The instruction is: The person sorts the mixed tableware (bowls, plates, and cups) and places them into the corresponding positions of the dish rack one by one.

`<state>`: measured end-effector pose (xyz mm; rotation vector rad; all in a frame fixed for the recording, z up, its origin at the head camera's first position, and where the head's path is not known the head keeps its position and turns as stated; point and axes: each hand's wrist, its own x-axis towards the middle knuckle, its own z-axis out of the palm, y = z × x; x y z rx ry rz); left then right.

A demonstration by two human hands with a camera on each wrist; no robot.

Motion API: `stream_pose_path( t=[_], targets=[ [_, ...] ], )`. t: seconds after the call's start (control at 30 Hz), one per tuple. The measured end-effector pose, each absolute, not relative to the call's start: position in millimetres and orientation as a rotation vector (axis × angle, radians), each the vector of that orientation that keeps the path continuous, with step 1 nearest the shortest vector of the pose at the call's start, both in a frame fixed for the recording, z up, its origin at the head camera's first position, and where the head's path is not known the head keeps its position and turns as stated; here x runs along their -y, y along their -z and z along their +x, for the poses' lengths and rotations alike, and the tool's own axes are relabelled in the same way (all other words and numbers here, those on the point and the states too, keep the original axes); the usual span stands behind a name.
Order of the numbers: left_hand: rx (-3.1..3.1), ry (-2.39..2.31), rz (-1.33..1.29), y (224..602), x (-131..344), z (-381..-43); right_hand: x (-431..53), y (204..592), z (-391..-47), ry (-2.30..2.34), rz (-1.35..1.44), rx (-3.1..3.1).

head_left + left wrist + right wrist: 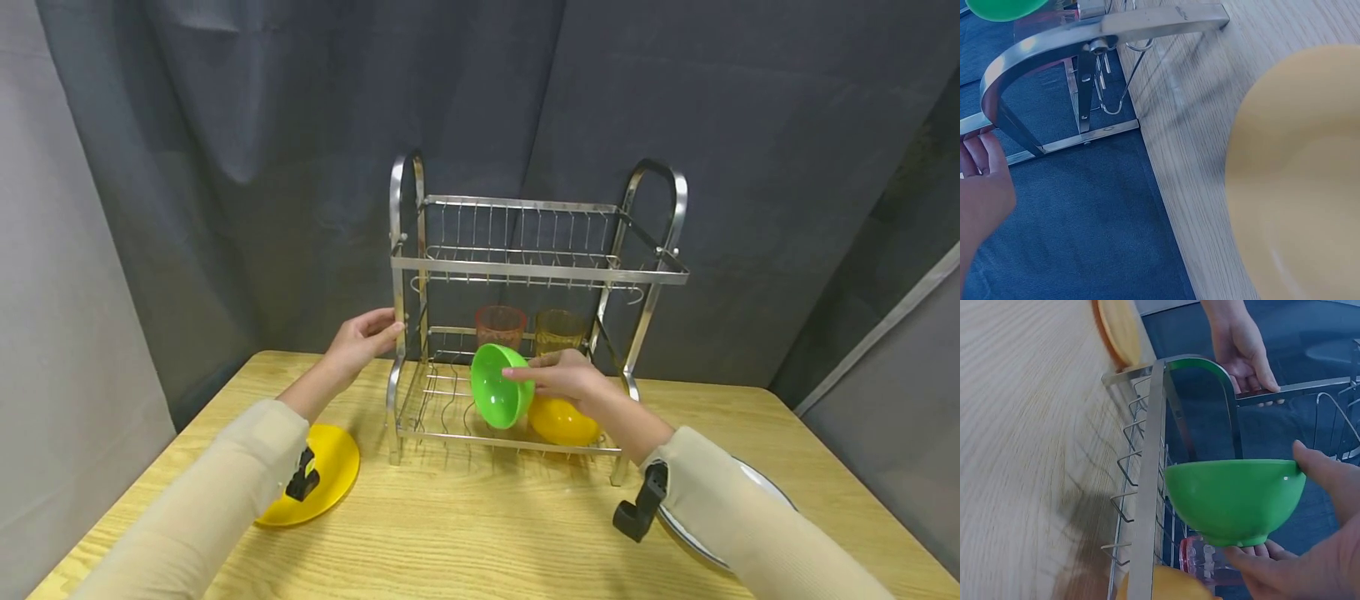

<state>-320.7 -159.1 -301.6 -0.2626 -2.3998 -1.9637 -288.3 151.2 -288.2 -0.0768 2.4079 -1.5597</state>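
Observation:
A green bowl [495, 387] is tilted on its side at the front of the lower tier of a metal dish rack [525, 272]. My right hand [566, 379] grips it, thumb at the rim and fingers under the base, as the right wrist view shows. Right beside it, a yellow bowl [564, 422] sits on the lower tier. My left hand [363, 342] holds the rack's left front upright, with the fingers round the metal in the left wrist view. Behind the green bowl stand a pink glass [500, 323] and an amber glass [558, 330].
A yellow plate [333, 475] lies on the wooden table [450, 533], left of the rack. Partly under my right forearm is a white plate with a dark rim [697, 542]. The rack's upper tier bears no dishes. A grey curtain [300, 167] hangs behind.

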Motion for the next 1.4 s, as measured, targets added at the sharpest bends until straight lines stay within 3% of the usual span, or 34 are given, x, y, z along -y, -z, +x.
stream_pose_path(
  t=[0.53,0.9,1.4],
  targets=[
    [2.391,1.954,-0.286,301,158,-317,-145,295,-291,1.116,-0.519,-2.789],
    [2.378,1.955,-0.286,302,159,-318,-142,310,-290,0.887,-1.126,-2.939],
    [2.384,1.934,-0.265,304,158,-318,-136,333,-291,0.550,-1.382,-3.091]
  ],
)
